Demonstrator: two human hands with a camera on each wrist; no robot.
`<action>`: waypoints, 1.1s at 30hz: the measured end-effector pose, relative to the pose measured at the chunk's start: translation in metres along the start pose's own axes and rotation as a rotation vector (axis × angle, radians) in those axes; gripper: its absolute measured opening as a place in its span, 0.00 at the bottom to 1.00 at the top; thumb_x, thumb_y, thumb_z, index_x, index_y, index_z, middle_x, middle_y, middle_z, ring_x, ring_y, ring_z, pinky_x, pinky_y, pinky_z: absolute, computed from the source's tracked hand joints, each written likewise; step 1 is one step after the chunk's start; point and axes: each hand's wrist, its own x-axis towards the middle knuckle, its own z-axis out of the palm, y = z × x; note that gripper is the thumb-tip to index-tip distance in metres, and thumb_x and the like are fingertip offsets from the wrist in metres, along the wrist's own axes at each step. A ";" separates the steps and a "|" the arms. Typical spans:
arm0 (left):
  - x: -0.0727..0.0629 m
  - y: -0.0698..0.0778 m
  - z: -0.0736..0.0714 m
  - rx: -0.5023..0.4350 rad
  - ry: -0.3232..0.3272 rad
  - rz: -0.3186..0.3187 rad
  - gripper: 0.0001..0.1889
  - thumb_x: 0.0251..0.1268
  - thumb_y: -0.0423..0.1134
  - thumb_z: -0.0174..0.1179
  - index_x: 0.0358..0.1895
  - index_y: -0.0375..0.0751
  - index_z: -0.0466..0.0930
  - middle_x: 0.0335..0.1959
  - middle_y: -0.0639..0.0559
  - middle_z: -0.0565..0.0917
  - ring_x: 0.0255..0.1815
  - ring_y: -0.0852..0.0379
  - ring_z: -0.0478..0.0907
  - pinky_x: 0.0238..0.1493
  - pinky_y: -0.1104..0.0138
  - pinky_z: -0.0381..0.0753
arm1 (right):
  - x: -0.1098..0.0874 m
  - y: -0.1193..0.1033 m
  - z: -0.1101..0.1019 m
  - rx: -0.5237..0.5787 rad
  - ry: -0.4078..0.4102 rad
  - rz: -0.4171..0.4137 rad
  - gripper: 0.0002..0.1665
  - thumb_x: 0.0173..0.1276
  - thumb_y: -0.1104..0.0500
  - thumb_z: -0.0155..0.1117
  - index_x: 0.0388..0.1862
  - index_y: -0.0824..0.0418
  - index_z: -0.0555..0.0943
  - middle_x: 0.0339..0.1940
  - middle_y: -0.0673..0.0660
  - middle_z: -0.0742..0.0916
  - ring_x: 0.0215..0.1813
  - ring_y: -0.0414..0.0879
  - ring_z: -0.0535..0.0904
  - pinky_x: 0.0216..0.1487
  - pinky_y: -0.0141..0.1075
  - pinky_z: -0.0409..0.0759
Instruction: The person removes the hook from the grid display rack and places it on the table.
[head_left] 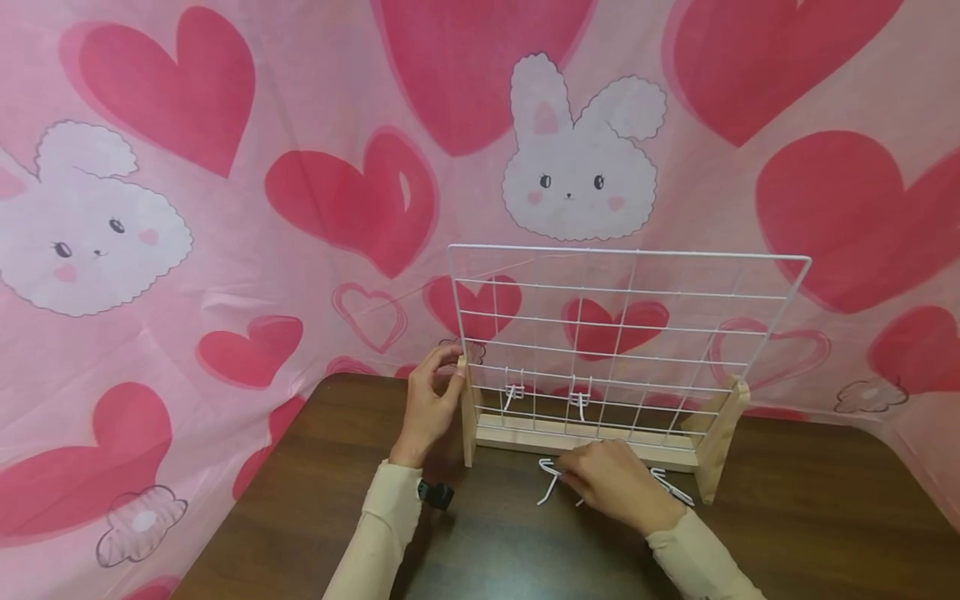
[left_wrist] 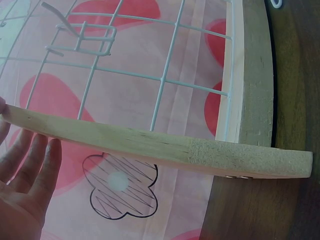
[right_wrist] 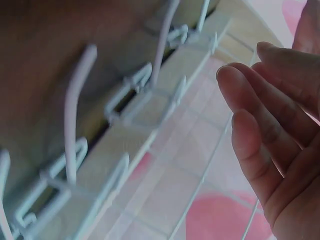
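Note:
My left hand (head_left: 431, 404) grips the left wooden side panel (left_wrist: 150, 143) of a white wire grid rack (head_left: 630, 251), with the thumb and fingers on opposite faces. Two white wire hooks, a left one (head_left: 514, 392) and a right one (head_left: 580, 399), hang on the lower grid. Over the table in front of the rack is my right hand (head_left: 615, 483), fingers loosely bent. White hooks (right_wrist: 72, 120) lie beside it in a row; in the head view a loose hook (head_left: 551, 487) shows at its left and others (head_left: 671, 486) at its right, partly covered.
A wooden crossbar (head_left: 585, 435) joins the rack's sides at the bottom, and the right side panel (head_left: 722, 437) stands on the brown table (head_left: 300, 500). Behind hangs a pink cloth (head_left: 465, 200) with hearts and rabbits. A black band (head_left: 437, 495) is on my left wrist.

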 end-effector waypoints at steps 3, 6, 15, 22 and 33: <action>0.000 0.001 0.000 0.001 -0.004 -0.002 0.15 0.69 0.25 0.61 0.57 0.25 0.81 0.53 0.30 0.85 0.53 0.50 0.84 0.58 0.71 0.84 | -0.001 0.007 -0.006 -0.012 0.021 0.020 0.10 0.57 0.58 0.81 0.28 0.48 0.84 0.22 0.40 0.86 0.23 0.34 0.77 0.24 0.34 0.74; 0.000 0.002 0.000 -0.007 -0.004 -0.001 0.15 0.69 0.24 0.61 0.57 0.25 0.81 0.53 0.28 0.84 0.53 0.49 0.84 0.58 0.70 0.85 | -0.003 0.014 -0.012 -0.018 0.049 0.037 0.09 0.56 0.59 0.80 0.31 0.49 0.87 0.24 0.41 0.89 0.25 0.35 0.81 0.25 0.35 0.77; 0.000 0.000 0.001 -0.005 0.001 0.001 0.14 0.69 0.25 0.61 0.56 0.25 0.81 0.53 0.30 0.84 0.53 0.47 0.84 0.57 0.66 0.86 | -0.003 0.023 -0.025 -0.059 0.129 0.060 0.10 0.55 0.58 0.82 0.34 0.50 0.89 0.26 0.42 0.90 0.22 0.37 0.81 0.20 0.34 0.74; -0.001 0.002 0.000 0.004 -0.002 -0.012 0.15 0.69 0.25 0.61 0.56 0.26 0.81 0.53 0.30 0.84 0.53 0.46 0.84 0.57 0.60 0.87 | -0.004 0.028 -0.029 -0.097 0.261 0.067 0.11 0.52 0.58 0.83 0.33 0.53 0.89 0.24 0.45 0.90 0.20 0.40 0.82 0.21 0.38 0.76; -0.001 -0.001 0.001 -0.002 0.006 0.000 0.14 0.70 0.27 0.62 0.57 0.34 0.83 0.53 0.35 0.86 0.53 0.46 0.85 0.58 0.57 0.87 | -0.002 0.031 -0.032 -0.053 0.440 0.114 0.13 0.50 0.62 0.80 0.37 0.56 0.88 0.29 0.52 0.93 0.21 0.42 0.83 0.20 0.38 0.76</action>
